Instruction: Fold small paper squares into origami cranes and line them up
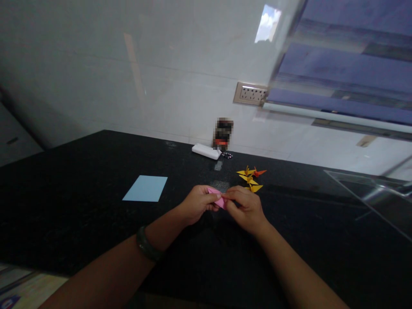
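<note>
A small folded piece of pink origami paper (221, 202) is held between both hands above the black countertop. My left hand (200, 201) grips it from the left, with the thumb lying over the paper. My right hand (245, 207) pinches its right-hand edge between thumb and fingers. Part of the paper is hidden by the fingers, so its exact folded shape cannot be made out. Just beyond my right hand stand several folded paper cranes (249, 179), yellow ones and an orange one. To the left of my left hand lies a flat light-blue paper sheet (146, 189).
The black countertop (80, 180) runs along a glossy tiled wall. Near the wall lies a white oblong case (206, 151) with a dark patterned strap, beside a pixelated object (223, 134). A sink (380, 201) is at the right, and a wall socket (250, 93) is above.
</note>
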Available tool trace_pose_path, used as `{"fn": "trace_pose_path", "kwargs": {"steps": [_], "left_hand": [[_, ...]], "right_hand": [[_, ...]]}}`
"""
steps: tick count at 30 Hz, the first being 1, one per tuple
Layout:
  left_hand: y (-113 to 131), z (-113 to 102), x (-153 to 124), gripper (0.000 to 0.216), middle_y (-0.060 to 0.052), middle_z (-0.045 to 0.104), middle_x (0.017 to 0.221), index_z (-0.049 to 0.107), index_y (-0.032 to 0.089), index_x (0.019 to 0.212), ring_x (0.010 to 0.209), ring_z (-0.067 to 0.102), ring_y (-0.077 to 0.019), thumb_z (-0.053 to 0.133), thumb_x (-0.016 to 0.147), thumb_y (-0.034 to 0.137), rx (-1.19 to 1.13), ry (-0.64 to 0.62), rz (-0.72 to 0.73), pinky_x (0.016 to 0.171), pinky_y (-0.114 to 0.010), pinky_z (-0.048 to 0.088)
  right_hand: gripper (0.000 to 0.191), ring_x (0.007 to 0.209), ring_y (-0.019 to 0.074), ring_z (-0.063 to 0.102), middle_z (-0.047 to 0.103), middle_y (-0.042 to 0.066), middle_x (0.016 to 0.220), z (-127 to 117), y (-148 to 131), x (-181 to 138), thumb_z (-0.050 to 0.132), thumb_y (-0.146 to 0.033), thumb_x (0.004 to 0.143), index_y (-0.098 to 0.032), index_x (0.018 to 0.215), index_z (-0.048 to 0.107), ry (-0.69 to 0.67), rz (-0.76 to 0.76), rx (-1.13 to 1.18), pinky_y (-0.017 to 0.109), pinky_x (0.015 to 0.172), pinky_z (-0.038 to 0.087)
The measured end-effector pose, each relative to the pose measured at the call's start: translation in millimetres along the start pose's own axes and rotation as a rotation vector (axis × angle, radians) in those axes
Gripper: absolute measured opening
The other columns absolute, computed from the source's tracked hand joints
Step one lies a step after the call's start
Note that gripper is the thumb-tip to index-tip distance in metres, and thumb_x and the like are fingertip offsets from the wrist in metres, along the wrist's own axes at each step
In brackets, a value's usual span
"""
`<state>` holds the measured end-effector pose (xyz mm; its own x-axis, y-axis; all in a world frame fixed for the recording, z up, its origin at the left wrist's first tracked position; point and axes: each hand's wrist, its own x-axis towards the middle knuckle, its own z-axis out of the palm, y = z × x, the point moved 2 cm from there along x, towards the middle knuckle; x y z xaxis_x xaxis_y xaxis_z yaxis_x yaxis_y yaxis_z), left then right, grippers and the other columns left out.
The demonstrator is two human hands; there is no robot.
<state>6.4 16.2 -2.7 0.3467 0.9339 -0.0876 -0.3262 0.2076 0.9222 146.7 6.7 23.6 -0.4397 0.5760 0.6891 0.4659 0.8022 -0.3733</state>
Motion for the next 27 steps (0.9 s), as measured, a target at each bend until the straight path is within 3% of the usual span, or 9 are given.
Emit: {"fn": "trace_pose_path", "kwargs": {"steps": [8, 15, 27], "left_hand": [[0, -2, 2, 0.027, -0.003, 0.059, 0.056, 0.061, 0.008, 0.062, 0.050, 0.053, -0.0079, 0.064, 0.065, 0.035, 0.071, -0.011, 0.000, 0.049, -0.019, 0.041], [6, -3, 2, 0.026, -0.001, 0.058, 0.055, 0.060, 0.010, 0.063, 0.050, 0.050, -0.0079, 0.064, 0.065, 0.035, 0.239, 0.145, 0.179, 0.050, -0.020, 0.041], [7, -8, 3, 0.021, -0.001, 0.059, 0.057, 0.062, 0.011, 0.068, 0.050, 0.051, -0.0097, 0.061, 0.066, 0.032, 0.430, 0.184, 0.306, 0.050, -0.021, 0.040]], "right_hand": [[0.017, 0.067, 0.0127, 0.056, 0.060, 0.005, 0.073, 2, -1, -1, 0.048, -0.011, 0.072, -0.017, 0.076, 0.063, 0.007, 0.073, 0.151, 0.025, 0.061, 0.044], [0.018, 0.058, 0.0117, 0.051, 0.058, 0.002, 0.064, 12, 15, -4, 0.051, -0.029, 0.076, -0.015, 0.072, 0.061, 0.001, 0.506, 0.273, 0.022, 0.053, 0.040], [0.025, 0.048, 0.0091, 0.043, 0.051, -0.002, 0.053, 15, 13, -4, 0.052, -0.038, 0.073, -0.015, 0.066, 0.060, -0.073, 0.649, 0.544, 0.021, 0.047, 0.034]]}}
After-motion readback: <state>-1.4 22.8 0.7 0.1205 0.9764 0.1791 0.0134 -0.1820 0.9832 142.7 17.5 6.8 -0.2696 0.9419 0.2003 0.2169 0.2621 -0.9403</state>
